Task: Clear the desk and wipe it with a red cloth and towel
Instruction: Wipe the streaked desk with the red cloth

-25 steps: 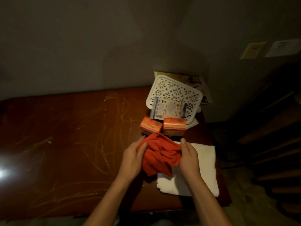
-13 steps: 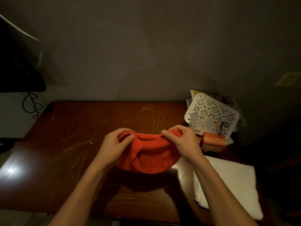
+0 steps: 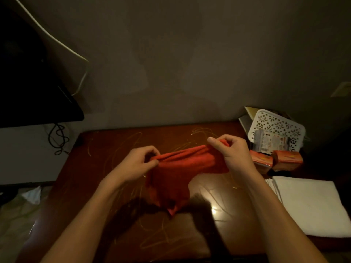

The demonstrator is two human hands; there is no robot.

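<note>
red cloth, wht towel

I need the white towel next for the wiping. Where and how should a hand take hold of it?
Take the white towel by its left folded edge, coming from the left: it lies flat and folded on the desk, and that layered edge faces open wood, clear of the orange boxes behind it.

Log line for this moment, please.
left hand: pinches red cloth | right hand: pinches cloth | cloth: stretched, raised above desk | white towel: folded, desk right | wiping: not yet begun
</note>
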